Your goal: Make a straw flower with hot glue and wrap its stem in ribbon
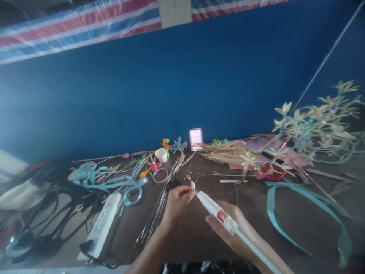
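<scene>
My left hand (pixel 179 199) is closed in a pinch on a small cream petal (pixel 193 185) near the middle of the table. In my right hand (pixel 238 228) lies a white pen-shaped hot glue gun (pixel 218 214) with a red label, the fingers wrapped round its body. A pale cord or stick runs from its back end along my forearm. Its narrow tip points at the petal, right beside my left fingertips; whether they touch, I cannot tell. Left of my left hand lies a bundle of thin metal wires (pixel 159 209).
A white power strip (pixel 102 224) and blue ribbon (pixel 134 186) lie on the left. Behind are a paper cup (pixel 161 155), colourful small figures (pixel 154 166) and dried strips (pixel 228 151). Cream artificial flowers (pixel 316 118) stand right, above a ribbon loop (pixel 270 213). A blue wall (pixel 182 83) closes the back.
</scene>
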### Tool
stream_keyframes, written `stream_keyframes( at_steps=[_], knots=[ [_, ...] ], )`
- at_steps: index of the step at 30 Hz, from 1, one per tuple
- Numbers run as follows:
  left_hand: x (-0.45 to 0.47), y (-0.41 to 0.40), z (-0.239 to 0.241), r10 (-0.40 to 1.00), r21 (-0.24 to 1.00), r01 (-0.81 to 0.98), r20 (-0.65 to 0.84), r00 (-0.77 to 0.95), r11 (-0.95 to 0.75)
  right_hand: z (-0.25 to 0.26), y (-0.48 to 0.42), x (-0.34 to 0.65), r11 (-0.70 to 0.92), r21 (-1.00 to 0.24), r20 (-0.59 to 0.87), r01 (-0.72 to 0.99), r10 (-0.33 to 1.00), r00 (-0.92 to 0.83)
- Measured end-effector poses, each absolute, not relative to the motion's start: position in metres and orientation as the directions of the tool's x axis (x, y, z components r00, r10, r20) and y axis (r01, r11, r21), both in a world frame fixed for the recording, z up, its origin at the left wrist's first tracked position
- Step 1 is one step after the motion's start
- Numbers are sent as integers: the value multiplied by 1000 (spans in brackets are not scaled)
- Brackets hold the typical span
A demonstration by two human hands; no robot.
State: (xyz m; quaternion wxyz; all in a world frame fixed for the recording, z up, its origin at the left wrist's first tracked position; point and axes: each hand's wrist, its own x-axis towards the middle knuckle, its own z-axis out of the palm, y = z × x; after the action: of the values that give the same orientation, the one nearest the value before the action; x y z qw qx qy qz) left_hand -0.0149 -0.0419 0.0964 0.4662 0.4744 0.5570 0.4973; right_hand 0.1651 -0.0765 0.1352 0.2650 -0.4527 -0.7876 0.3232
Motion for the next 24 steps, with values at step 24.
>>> stream_keyframes(
  at_steps=[24],
  knots=[
    [-15, -43, 94, 995, 997, 64, -33, -93, 39, 139, -78, 166, 399, -747, 138, 532, 875, -463]
  ],
)
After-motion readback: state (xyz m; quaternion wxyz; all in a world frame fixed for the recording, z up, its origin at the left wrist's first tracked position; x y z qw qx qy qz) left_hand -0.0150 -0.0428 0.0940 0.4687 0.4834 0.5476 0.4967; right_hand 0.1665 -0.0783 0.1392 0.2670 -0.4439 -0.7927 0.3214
